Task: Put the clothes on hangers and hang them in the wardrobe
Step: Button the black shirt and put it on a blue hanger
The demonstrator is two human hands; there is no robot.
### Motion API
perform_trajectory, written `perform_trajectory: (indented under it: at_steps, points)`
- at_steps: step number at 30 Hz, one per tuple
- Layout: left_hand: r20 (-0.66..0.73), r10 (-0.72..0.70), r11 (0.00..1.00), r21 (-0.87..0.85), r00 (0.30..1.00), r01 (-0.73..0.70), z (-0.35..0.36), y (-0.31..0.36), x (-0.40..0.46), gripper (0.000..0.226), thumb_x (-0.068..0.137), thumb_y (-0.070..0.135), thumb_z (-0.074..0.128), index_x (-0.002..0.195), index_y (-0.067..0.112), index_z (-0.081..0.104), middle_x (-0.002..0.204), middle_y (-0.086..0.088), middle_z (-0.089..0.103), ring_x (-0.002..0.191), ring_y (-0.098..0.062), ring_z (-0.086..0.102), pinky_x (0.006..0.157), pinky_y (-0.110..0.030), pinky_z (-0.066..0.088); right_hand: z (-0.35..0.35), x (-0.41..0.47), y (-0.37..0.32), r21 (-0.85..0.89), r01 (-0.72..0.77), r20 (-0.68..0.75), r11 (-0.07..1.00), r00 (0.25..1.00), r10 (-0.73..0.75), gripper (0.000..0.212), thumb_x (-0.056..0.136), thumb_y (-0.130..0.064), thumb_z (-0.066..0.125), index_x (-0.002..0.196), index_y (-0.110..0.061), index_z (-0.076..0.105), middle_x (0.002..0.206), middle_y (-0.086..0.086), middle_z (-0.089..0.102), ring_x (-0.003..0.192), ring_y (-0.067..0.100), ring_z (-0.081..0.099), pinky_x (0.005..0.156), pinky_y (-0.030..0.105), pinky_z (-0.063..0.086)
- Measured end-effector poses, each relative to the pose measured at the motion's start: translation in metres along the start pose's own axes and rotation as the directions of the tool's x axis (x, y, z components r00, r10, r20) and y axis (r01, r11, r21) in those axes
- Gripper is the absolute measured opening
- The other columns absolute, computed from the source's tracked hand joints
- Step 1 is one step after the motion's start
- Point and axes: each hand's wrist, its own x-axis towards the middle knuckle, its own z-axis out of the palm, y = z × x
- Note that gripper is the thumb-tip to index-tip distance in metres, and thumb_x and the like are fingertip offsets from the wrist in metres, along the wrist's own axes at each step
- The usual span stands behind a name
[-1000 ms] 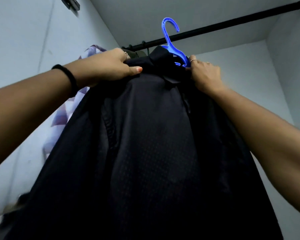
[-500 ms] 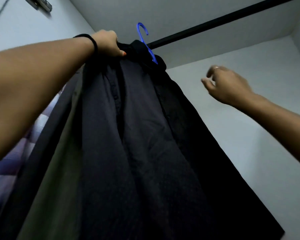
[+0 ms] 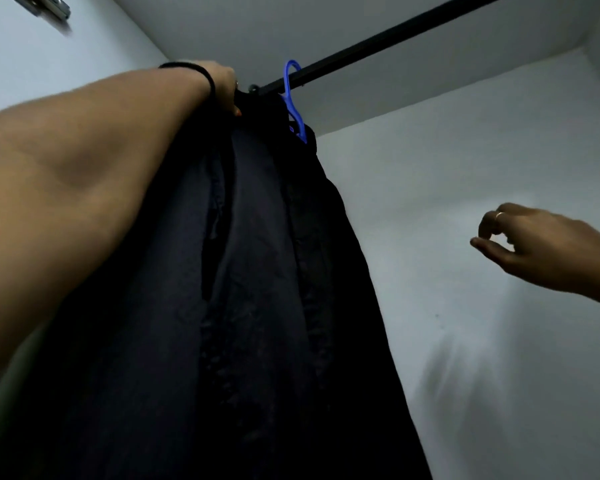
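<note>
A black shirt [image 3: 257, 289] hangs on a blue hanger [image 3: 293, 102], whose hook sits over the black wardrobe rod [image 3: 378, 41]. My left hand [image 3: 224, 88], a black band on its wrist, grips the shirt's left shoulder just below the rod. Its fingers are mostly hidden behind the fabric. My right hand [image 3: 530, 244] hovers apart from the shirt, low at the right, fingers loosely curled and holding nothing.
The wardrobe's pale back wall [image 3: 465, 168] and ceiling [image 3: 257, 26] enclose the space. The rod runs bare to the upper right of the hanger. A metal fitting [image 3: 45, 8] sits on the left wall at the top.
The hanger's hook went over the rod. My right hand let go of the hanger and dropped away to the right. My left hand kept its grip on the shirt's shoulder.
</note>
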Motion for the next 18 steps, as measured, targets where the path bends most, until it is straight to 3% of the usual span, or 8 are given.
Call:
perform_trajectory:
  at_steps: [4,8,11,13,16,18]
  points:
    - [0.172,-0.017,0.996,0.095,0.985,0.001,-0.009,-0.003,0.003,0.048,0.097,0.024,0.054,0.128,-0.013,0.05,0.13,-0.029,0.053,0.117,-0.041,0.052,0.074,-0.037,0.039,0.008,-0.006,-0.016,-0.045,0.072,0.075,0.996,0.995,-0.069,0.023,0.094,-0.051,0.04,0.094,-0.032,0.053,0.103,-0.013,0.051,0.084,0.013,0.057,0.063,0.027,0.039]
    - [0.156,0.009,0.99,0.135,0.988,-0.031,-0.012,-0.016,0.005,0.052,0.095,0.033,0.057,0.125,-0.009,0.055,0.124,-0.026,0.058,0.111,-0.04,0.056,0.085,-0.036,0.042,0.008,-0.007,-0.037,-0.026,0.15,0.153,0.988,0.978,-0.144,0.024,0.095,-0.054,0.038,0.098,-0.035,0.052,0.107,-0.015,0.049,0.09,0.008,0.058,0.067,0.025,0.04]
    - [-0.002,0.022,0.986,0.165,1.0,-0.022,-0.006,-0.021,-0.009,0.051,0.086,0.04,0.068,0.116,-0.001,0.063,0.112,-0.021,0.064,0.1,-0.04,0.061,0.088,-0.048,0.05,0.003,-0.014,-0.056,-0.001,0.199,0.189,0.98,0.962,-0.195,0.024,0.096,-0.054,0.037,0.101,-0.035,0.051,0.11,-0.015,0.049,0.089,0.007,0.058,0.067,0.025,0.04]
    - [-0.206,0.05,0.983,0.185,0.977,-0.012,0.001,-0.018,-0.031,0.046,0.084,0.036,0.072,0.112,0.0,0.063,0.109,-0.027,0.061,0.1,-0.043,0.06,0.077,-0.043,0.045,-0.003,-0.022,-0.071,0.0,0.222,0.188,0.975,0.958,-0.218,0.026,0.096,-0.054,0.036,0.104,-0.034,0.051,0.112,-0.015,0.049,0.087,0.009,0.057,0.067,0.026,0.038]
    - [-0.522,0.144,0.975,0.218,0.841,-0.032,0.018,-0.016,-0.058,0.035,0.088,0.019,0.066,0.109,-0.007,0.057,0.105,-0.035,0.057,0.1,-0.048,0.055,0.073,-0.049,0.039,-0.005,-0.045,-0.105,0.048,0.254,0.159,0.966,0.953,-0.258,0.038,0.094,-0.058,0.032,0.115,-0.032,0.05,0.119,-0.013,0.049,0.088,0.013,0.055,0.07,0.028,0.036]
    - [-0.625,0.154,0.984,0.17,0.766,-0.06,0.027,-0.01,-0.075,0.03,0.094,0.017,0.053,0.11,-0.008,0.054,0.108,-0.033,0.055,0.102,-0.047,0.052,0.072,-0.052,0.037,-0.005,-0.063,-0.131,0.143,0.285,0.118,0.948,0.946,-0.303,0.05,0.09,-0.064,0.027,0.125,-0.033,0.046,0.126,-0.01,0.05,0.099,0.017,0.057,0.074,0.029,0.038]
